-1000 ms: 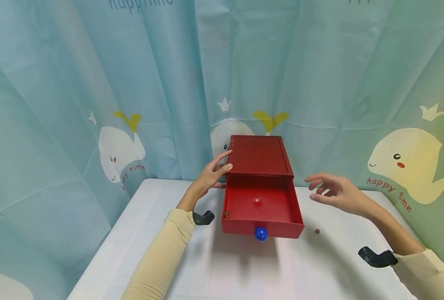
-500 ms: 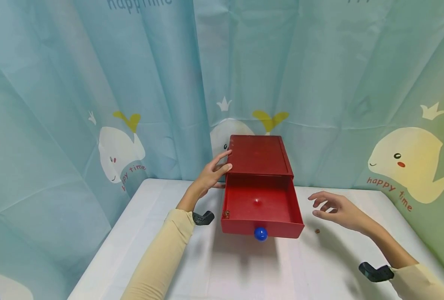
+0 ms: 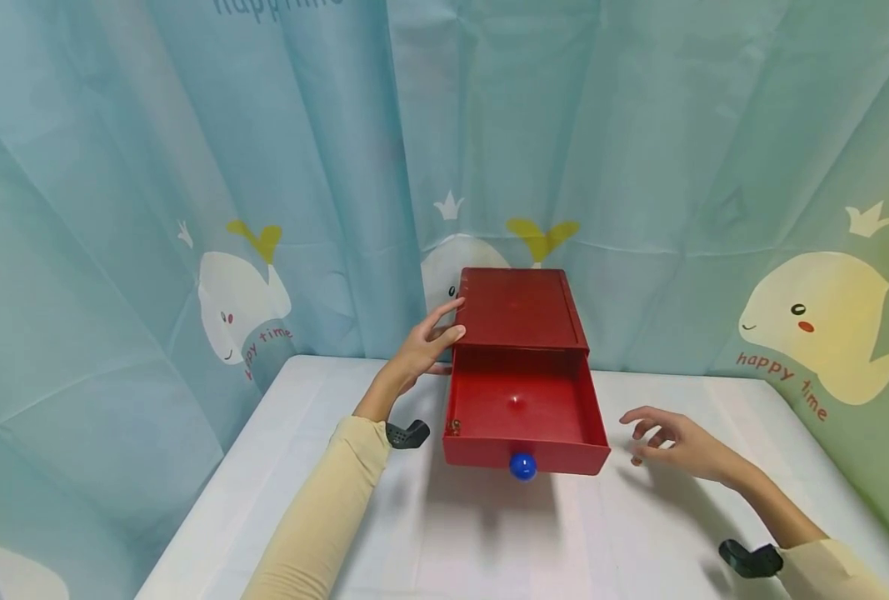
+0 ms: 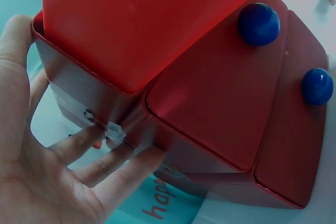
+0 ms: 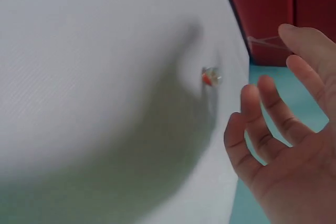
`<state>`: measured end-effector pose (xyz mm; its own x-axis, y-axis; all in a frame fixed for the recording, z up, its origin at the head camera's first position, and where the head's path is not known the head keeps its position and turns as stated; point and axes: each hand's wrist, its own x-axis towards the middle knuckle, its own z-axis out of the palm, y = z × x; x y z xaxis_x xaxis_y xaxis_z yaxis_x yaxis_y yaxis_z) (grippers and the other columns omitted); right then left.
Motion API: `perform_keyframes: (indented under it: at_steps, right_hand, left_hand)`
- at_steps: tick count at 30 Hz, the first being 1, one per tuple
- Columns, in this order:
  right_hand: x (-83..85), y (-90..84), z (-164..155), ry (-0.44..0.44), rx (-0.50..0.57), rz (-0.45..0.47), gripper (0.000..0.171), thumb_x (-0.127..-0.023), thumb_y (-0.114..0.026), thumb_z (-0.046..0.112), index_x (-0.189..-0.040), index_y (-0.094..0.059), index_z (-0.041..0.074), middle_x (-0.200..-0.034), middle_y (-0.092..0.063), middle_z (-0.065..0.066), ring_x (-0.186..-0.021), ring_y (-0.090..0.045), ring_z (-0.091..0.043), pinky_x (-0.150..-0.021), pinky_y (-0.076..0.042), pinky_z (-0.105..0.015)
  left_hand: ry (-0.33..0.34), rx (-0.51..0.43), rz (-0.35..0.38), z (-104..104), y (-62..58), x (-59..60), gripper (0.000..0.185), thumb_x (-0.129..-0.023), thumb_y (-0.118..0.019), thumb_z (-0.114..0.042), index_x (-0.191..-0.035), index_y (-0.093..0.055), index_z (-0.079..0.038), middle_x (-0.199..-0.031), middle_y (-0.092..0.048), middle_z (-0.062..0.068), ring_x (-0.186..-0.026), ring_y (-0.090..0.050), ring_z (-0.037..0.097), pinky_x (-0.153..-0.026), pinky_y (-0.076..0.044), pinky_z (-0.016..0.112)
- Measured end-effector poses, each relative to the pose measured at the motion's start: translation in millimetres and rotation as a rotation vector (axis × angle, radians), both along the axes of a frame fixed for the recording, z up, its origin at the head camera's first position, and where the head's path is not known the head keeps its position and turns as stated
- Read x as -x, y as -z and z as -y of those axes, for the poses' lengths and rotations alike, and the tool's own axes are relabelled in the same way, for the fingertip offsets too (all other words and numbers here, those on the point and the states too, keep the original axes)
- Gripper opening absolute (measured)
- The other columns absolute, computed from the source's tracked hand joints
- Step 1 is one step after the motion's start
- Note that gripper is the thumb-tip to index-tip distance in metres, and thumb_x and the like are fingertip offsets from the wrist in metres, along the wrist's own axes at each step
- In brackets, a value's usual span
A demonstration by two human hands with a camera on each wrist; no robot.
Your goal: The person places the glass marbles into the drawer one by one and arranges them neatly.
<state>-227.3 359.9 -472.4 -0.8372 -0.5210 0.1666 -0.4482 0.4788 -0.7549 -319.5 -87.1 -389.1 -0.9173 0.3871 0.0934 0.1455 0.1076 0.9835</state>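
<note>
A red drawer cabinet (image 3: pixel 519 308) stands at the middle back, its top drawer (image 3: pixel 515 408) pulled out, with a blue knob (image 3: pixel 522 467) in front. My left hand (image 3: pixel 414 354) rests against the cabinet's left side, thumb at the top front corner; in the left wrist view its spread fingers (image 4: pixel 128 177) lie along the side wall. My right hand (image 3: pixel 680 446) hovers right of the drawer, fingers loosely bent and holding nothing. Just under its fingertips, a small shiny orange-and-clear piece (image 5: pixel 211 76) lies on the table, partly hidden in the head view.
Another small brownish piece (image 3: pixel 454 427) sits in the drawer's front left corner. Two closed lower drawers with blue knobs (image 4: pixel 259 23) show in the left wrist view. A white-covered table (image 3: pixel 324 500) holds everything, with a whale-print curtain (image 3: pixel 324 167) behind.
My right hand has come down and a little toward me, from beside the cabinet to just over the small piece. The left hand and the drawer stay put.
</note>
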Motion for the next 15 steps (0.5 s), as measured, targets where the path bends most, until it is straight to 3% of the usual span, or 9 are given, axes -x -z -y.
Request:
perform_keyframes:
  at_steps: [10,15]
  right_hand:
    - [0.0,12.3,-5,0.021,-0.098,0.04,0.037,-0.09,-0.08,0.013,-0.121,-0.062,0.004,-0.097,-0.063,-0.007,-0.073,-0.062,-0.012,-0.065,-0.052,-0.026]
    - [0.4,18.5,-7,0.006,-0.128,0.004,0.03,-0.087,-0.081,0.01,-0.113,-0.066,0.007,-0.093,-0.062,-0.003,-0.071,-0.059,-0.009,-0.063,-0.051,-0.024]
  left_hand:
    - [-0.006,0.002,0.012,0,-1.2,-0.2,0.058,-0.099,-0.062,-0.041,-0.154,-0.043,-0.045,-0.156,-0.046,0.011,-0.137,-0.05,0.032,-0.09,-0.057,0.056]
    - [-0.009,0.001,0.012,0,-0.6,0.2,0.059,-0.099,-0.063,-0.042,-0.154,-0.043,-0.044,-0.156,-0.046,0.011,-0.137,-0.05,0.033,-0.09,-0.057,0.056]
